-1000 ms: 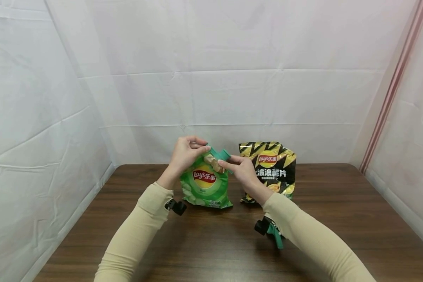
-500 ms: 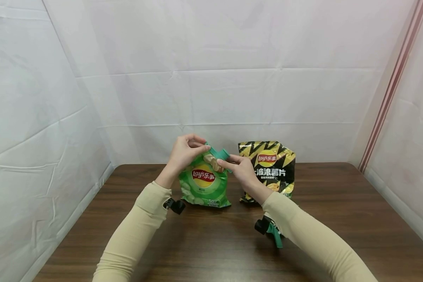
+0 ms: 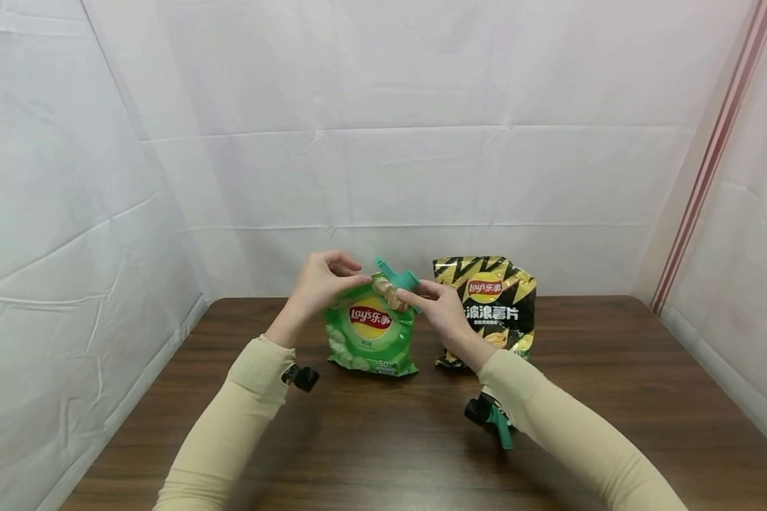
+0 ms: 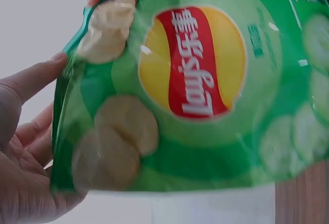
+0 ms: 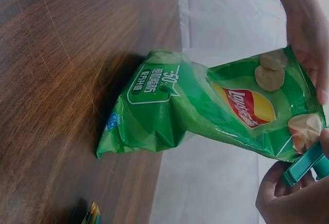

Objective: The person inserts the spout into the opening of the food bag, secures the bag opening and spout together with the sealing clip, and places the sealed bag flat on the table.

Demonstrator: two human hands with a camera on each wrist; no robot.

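Observation:
A green Lay's potato chip bag [image 3: 367, 348] stands upright on the table in the head view. Along its top edge runs a teal bag clip [image 3: 399, 278] with a round spout-like part, slanting upward to the left, its left end sticking up. My right hand [image 3: 444, 312] pinches this clip near its right end, thumb in front. At the bag's upper left corner is my left hand [image 3: 322, 284], its thumb on the top edge and its other fingers partly behind the bag in the left wrist view. The right wrist view shows the clip [image 5: 303, 165] at the bag's corner.
A black and yellow Lay's bag [image 3: 518, 284] stands to the right, partly behind my right hand. Another teal clip [image 3: 500, 427] lies on the brown wooden table [image 3: 371, 454] by my right sleeve. White sheeting [image 3: 409, 177] rises behind the table.
My left hand has let go of the clip's upper left end and shifted left and slightly down to the bag's corner. My right hand stays on the clip.

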